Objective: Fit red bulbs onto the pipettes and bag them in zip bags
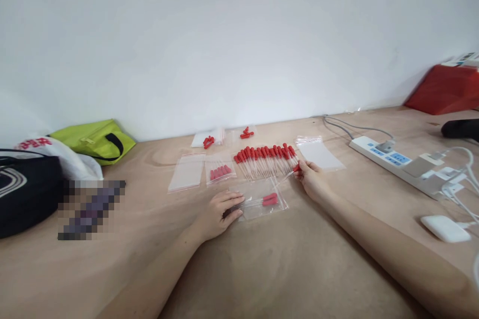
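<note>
My left hand (222, 212) holds the left end of a clear zip bag (254, 209), its fingers lying over the plastic and its thumb nearer to me. Inside or on that bag lie a few droppers with red bulbs (270, 200). At the right end of the dropper row, my right hand (310, 177) pinches one dropper by its red bulb (297, 168). A row of several droppers (265, 154) fans out behind the bag, bulbs away from me. Left of it is another zip bag (220, 172) with several red-bulbed droppers.
Flat zip bags lie to the left (186, 173) and right (322, 153) of the row. Loose red bulbs (208, 142) lie near the wall. A power strip (389, 159) with chargers and cables is on the right. A yellow-green bag (93, 139) and a black bag (30, 194) stand left.
</note>
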The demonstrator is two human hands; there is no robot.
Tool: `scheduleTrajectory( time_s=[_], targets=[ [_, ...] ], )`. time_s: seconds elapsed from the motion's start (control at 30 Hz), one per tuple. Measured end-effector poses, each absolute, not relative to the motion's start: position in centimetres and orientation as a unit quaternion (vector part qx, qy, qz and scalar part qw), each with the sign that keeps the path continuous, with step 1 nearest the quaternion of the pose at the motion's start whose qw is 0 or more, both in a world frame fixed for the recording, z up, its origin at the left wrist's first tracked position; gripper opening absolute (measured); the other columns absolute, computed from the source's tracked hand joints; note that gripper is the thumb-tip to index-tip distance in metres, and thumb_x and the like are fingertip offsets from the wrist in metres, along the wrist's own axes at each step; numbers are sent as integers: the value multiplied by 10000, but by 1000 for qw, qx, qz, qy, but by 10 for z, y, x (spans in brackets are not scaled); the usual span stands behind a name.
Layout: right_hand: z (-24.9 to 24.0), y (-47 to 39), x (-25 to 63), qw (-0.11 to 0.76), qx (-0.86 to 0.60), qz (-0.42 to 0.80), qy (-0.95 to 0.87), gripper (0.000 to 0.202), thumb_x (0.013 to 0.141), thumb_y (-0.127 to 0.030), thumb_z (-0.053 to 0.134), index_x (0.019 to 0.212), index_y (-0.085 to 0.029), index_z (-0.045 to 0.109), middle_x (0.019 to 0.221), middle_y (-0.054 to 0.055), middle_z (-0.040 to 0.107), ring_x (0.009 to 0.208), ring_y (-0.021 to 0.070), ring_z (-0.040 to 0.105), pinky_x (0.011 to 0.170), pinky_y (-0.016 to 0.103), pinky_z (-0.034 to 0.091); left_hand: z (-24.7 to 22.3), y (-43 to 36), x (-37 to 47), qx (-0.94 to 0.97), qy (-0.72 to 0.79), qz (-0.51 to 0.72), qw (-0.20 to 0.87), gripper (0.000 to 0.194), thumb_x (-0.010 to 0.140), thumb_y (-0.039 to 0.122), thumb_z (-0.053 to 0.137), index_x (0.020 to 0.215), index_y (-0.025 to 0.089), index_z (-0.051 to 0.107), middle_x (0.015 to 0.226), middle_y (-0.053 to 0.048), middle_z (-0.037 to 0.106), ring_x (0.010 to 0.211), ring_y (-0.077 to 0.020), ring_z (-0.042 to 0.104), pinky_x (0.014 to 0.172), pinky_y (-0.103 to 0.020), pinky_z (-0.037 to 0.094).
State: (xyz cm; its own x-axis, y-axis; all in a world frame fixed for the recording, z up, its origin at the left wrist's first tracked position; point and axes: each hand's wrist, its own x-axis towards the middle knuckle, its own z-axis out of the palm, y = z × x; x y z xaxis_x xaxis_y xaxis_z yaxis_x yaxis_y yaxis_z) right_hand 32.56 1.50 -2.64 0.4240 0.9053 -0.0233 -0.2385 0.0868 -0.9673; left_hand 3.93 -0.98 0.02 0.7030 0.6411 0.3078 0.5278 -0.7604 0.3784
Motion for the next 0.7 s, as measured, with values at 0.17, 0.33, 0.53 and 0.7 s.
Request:
scheduleTrajectory(
  time_s=[0.17,0.33,0.53,0.7],
  targets=[
    [-22,0,310,644,-472,488,-352,346,647,-521,625,683,-212,473,659,0,589,544,117,540,548,275,475,0,-11,39,908,331,220,129,322,822,305,498,1127,223,559,1097,-56,619,1044,-191,548,933,-388,429],
    [-15,-13,300,595,-453,556,-362,308,600,-434,703,727,-185,573,667,-8,613,567,93,556,614,256,490,2,-12,40,907,335,220,129,323,821,303,500,1126,212,557,1098,-63,616,1040,-195,549,925,-385,434],
    [-10,-20,297,508,-471,580,-429,334,549,-342,734,816,-179,619,719,7,659,570,110,578,543,248,486,2,-12,39,910,331,216,128,325,821,300,500,1129,211,557,1101,-65,616,1048,-200,546,933,-394,426],
    [-13,-21,294,478,-486,543,-490,255,582,-339,695,768,-181,621,664,-7,654,471,91,539,464,232,450,1,-11,39,911,324,222,124,315,823,301,500,1111,195,569,1087,-75,622,1037,-201,552,923,-393,432]
  ],
)
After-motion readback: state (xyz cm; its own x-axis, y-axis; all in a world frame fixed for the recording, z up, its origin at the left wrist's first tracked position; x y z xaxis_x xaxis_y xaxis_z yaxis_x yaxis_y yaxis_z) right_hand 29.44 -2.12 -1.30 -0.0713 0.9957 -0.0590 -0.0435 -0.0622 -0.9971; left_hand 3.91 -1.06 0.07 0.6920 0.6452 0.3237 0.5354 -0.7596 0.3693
